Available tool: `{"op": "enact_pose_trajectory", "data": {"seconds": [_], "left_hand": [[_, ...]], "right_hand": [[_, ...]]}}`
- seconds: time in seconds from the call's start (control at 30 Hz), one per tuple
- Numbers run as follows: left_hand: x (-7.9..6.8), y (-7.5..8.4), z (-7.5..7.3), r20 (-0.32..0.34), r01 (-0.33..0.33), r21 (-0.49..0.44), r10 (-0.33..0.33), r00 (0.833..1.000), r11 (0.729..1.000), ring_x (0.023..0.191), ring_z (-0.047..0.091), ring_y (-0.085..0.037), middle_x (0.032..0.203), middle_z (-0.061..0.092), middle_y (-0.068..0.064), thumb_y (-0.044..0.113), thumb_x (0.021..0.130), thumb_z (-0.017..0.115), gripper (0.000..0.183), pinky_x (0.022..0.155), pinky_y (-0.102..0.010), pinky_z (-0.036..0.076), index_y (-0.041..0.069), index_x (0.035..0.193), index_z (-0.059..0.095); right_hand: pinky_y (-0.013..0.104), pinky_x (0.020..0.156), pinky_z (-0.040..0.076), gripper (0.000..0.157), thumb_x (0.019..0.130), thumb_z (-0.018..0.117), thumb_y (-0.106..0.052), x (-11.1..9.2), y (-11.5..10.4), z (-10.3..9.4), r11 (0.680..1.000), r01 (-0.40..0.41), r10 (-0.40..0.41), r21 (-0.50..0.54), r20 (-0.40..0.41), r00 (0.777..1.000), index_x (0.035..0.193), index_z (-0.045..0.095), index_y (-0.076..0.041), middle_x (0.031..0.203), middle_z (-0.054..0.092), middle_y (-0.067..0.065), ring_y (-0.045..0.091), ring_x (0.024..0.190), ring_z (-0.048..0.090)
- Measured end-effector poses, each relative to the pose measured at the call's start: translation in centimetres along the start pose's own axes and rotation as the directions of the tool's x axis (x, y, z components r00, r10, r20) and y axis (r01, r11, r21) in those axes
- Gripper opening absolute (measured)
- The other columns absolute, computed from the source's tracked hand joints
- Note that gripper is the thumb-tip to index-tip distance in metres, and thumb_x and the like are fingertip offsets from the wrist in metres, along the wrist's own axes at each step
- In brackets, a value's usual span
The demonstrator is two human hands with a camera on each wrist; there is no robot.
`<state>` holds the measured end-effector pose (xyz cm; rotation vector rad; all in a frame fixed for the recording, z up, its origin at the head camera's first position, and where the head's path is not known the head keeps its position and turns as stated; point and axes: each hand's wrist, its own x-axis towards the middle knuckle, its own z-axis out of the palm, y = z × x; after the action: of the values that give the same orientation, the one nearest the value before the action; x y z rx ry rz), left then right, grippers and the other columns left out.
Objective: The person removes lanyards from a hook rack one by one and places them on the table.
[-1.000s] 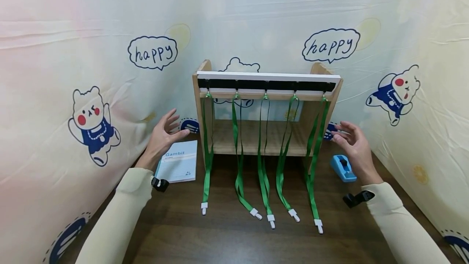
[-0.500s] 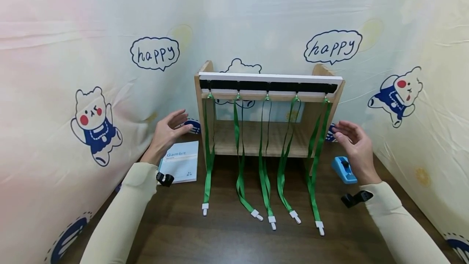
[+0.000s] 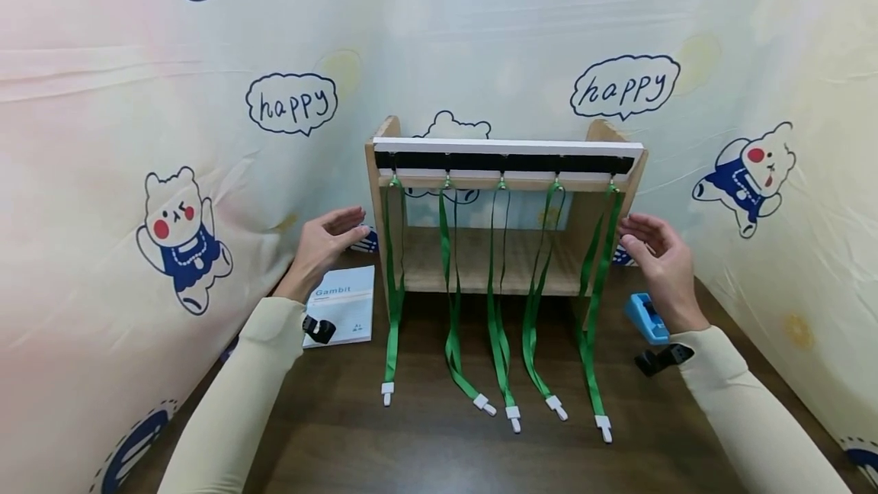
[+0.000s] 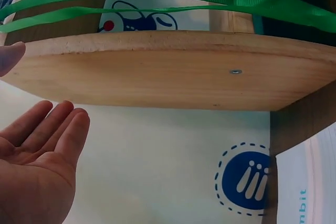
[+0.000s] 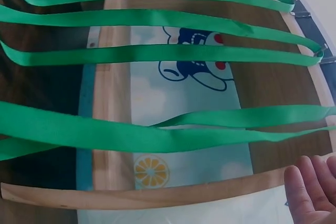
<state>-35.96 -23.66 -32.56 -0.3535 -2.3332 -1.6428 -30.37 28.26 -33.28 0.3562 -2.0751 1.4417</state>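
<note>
Green straps (image 3: pixel 394 319) dangle from the wooden rack (image 3: pixel 421 259) on the bench (image 3: pixel 439 463) between left hand (image 3: pixel 321 248) and right hand (image 3: pixel 665 274), both loosely spread and holding nothing, so a careless inward brush could snag the outermost ones.

A pale wooden rack (image 3: pixel 473 259) with 2 side panels (image 4: pixel 157 80) stands upright on the bench (image 3: pixel 357 418). Across its front, a white rail (image 3: pixel 473 146) bears a black strip (image 3: pixel 475 163), under which 5 green lanyards (image 3: pixel 494 322) hang in a row, white clips (image 3: pixel 514 418) at their lower ends.
</note>
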Motion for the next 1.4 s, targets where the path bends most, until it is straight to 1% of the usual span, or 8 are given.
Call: {"op": "enact_pose_trajectory", "data": {"seconds": [0.13,0.33,0.57,0.87,1.0,1.13,1.23,1.4], "left_hand": [[0.3,0.4,0.4,-0.004,0.009,0.000,-0.009,1.000,1.000,0.140,0.053,-0.031,0.150,0.056,-0.013,0.032,0.094,0.072,0.061,0.121,-0.049,0.038,0.009,0.147,0.052],[0.7,0.7,1.2,-0.013,0.003,0.011,-0.003,1.000,1.000,0.137,0.056,-0.030,0.146,0.059,-0.013,0.039,0.092,0.074,0.063,0.120,-0.049,0.040,0.010,0.144,0.056],[1.3,0.4,1.8,0.003,0.020,0.030,-0.020,1.000,0.999,0.132,0.059,-0.029,0.142,0.062,-0.014,0.044,0.090,0.075,0.067,0.116,-0.048,0.045,0.010,0.145,0.056],[1.8,0.6,2.3,0.012,0.051,0.043,-0.051,0.999,0.998,0.135,0.057,-0.032,0.146,0.059,-0.017,0.042,0.090,0.074,0.072,0.115,-0.050,0.045,0.008,0.149,0.051],[2.1,0.7,2.6,0.000,0.075,0.060,-0.075,0.997,0.995,0.136,0.056,-0.032,0.147,0.058,-0.017,0.041,0.091,0.073,0.071,0.115,-0.050,0.046,0.010,0.150,0.050],[2.3,0.9,2.9,-0.022,0.084,0.080,-0.082,0.996,0.993,0.136,0.056,-0.031,0.146,0.058,-0.017,0.036,0.093,0.071,0.067,0.114,-0.049,0.047,0.010,0.150,0.049],[2.4,1.0,3.2,-0.043,0.088,0.080,-0.085,0.995,0.993,0.135,0.057,-0.030,0.145,0.060,-0.016,0.034,0.093,0.071,0.065,0.112,-0.047,0.049,0.010,0.150,0.050],[2.4,0.9,3.4,-0.060,0.087,0.073,-0.083,0.995,0.993,0.131,0.060,-0.029,0.141,0.063,-0.015,0.034,0.092,0.072,0.062,0.109,-0.046,0.051,0.011,0.147,0.054]], "right_hand": [[0.004,0.095,0.046,0.046,0.102,0.060,-0.024,0.6,-0.5,0.2,1.000,0.001,-0.001,-0.008,0.005,1.000,0.144,0.050,-0.008,0.137,0.061,0.006,0.000,0.117,0.060],[0.006,0.097,0.046,0.046,0.102,0.060,-0.027,1.3,-1.1,0.5,1.000,-0.004,0.004,0.000,-0.004,1.000,0.144,0.052,-0.010,0.136,0.061,0.006,0.000,0.117,0.060],[0.008,0.100,0.046,0.047,0.101,0.061,-0.033,2.3,-2.2,1.1,0.997,-0.024,0.023,-0.067,-0.014,1.000,0.144,0.052,-0.015,0.138,0.060,0.008,-0.001,0.118,0.058],[0.005,0.091,0.048,0.047,0.099,0.064,-0.031,3.5,-2.5,2.2,0.997,-0.014,0.009,-0.075,-0.058,0.998,0.141,0.055,-0.010,0.134,0.064,0.013,-0.005,0.107,0.061],[0.005,0.087,0.050,0.046,0.099,0.065,-0.032,3.8,-2.7,2.7,0.998,-0.030,0.024,-0.059,-0.090,0.996,0.138,0.058,-0.009,0.129,0.066,0.010,-0.006,0.101,0.063],[0.008,0.084,0.052,0.042,0.099,0.066,-0.030,4.0,-2.9,3.3,1.000,-0.031,0.030,-0.004,-0.111,0.993,0.133,0.060,-0.006,0.120,0.071,0.003,-0.002,0.099,0.068],[0.010,0.084,0.054,0.041,0.099,0.066,-0.027,4.1,-3.1,3.7,0.996,-0.020,0.029,0.082,-0.107,0.994,0.129,0.061,-0.001,0.111,0.074,-0.006,0.000,0.095,0.072],[0.016,0.080,0.060,0.040,0.098,0.066,-0.023,4.2,-3.2,4.0,0.961,-0.022,0.046,0.274,-0.082,0.996,0.126,0.062,0.005,0.102,0.075,-0.009,0.005,0.083,0.075]]}}
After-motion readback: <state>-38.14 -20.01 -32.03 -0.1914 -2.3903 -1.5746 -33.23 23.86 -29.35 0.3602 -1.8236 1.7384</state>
